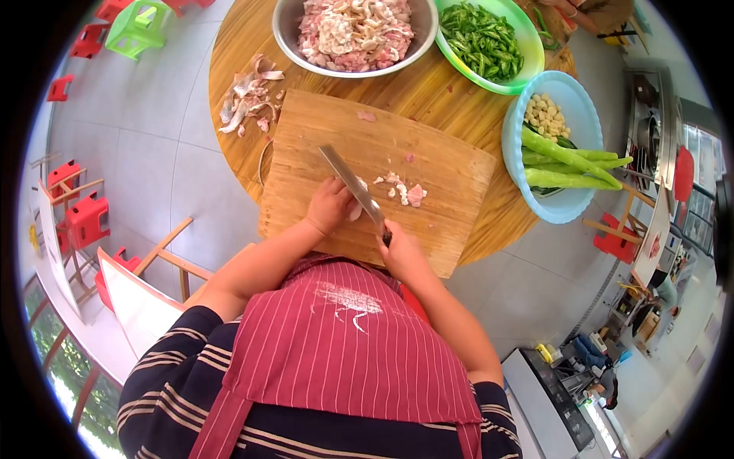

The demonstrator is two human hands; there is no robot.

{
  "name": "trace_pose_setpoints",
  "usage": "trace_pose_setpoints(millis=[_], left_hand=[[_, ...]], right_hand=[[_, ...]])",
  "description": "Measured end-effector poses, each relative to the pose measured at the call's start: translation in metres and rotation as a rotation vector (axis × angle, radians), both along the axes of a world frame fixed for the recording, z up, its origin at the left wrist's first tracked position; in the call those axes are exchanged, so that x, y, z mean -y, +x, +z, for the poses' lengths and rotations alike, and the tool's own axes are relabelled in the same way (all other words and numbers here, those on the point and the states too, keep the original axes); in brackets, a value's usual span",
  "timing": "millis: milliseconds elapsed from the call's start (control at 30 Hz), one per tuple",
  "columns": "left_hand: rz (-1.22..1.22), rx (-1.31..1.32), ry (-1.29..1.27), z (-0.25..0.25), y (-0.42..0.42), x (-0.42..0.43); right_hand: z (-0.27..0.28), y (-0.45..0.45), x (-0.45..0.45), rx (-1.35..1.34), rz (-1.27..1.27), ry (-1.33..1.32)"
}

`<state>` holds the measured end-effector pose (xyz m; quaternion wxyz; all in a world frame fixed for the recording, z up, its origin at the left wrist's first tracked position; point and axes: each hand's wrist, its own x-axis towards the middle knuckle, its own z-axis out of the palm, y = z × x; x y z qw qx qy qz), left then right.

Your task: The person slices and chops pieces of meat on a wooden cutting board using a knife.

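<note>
My right hand (pixel 401 249) is wrapped round the handle of a cleaver (pixel 350 180), whose blade slants up and to the left over a wooden cutting board (pixel 306 138). Just left of the blade, my left hand (pixel 330 206) has its fingers curled on a pale piece of meat (pixel 354 209), which they partly cover. Small cut bits of meat (pixel 415 196) lie on the board to the right of the blade. Near the board's top edge rests a thin pink scrap (pixel 366 116).
Behind the board stand a metal bowl (pixel 284 46) of meat and a green-rimmed bowl (pixel 535 46) of sliced green peppers. A blue basket (pixel 585 115) at right holds garlic and long peppers. Meat trimmings (pixel 248 96) lie left on the round table (pixel 229 145). Another person's arm (pixel 569 9) shows top right.
</note>
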<state>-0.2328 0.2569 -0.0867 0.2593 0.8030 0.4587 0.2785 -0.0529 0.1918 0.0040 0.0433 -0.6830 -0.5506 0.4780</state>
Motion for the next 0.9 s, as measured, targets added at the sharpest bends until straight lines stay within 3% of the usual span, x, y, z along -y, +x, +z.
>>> trace_pose_setpoints(millis=[200,333,400,467,533,567,667,767,900], left_hand=[[0.007,0.031,0.040,-0.001,0.003,-0.001],[0.025,0.012,0.071,-0.001,0.009,0.000],[0.022,0.025,0.086,0.000,0.004,-0.001],[0.016,0.040,0.082,-0.001,0.001,0.001],[0.020,0.059,0.098,0.005,0.001,0.001],[0.019,0.056,0.090,0.003,0.001,0.003],[0.033,0.086,0.091,-0.001,0.003,0.003],[0.037,0.054,0.041,-0.005,0.001,0.006],[0.016,0.073,0.010,-0.010,-0.002,0.006]], right_hand=[[0.014,0.006,0.004,0.029,-0.015,-0.113],[-0.024,-0.012,-0.040,0.027,-0.023,-0.041],[-0.036,-0.015,-0.050,-0.106,-0.048,0.141],[-0.035,0.001,-0.055,-0.125,-0.063,0.037],[-0.036,0.008,-0.051,0.157,-0.059,0.302],[-0.035,0.013,-0.045,0.026,-0.158,0.174],[-0.002,0.008,-0.020,-0.032,-0.146,0.148],[0.008,0.002,0.008,0.040,0.013,0.018],[0.018,-0.002,0.023,0.124,0.027,-0.061]])
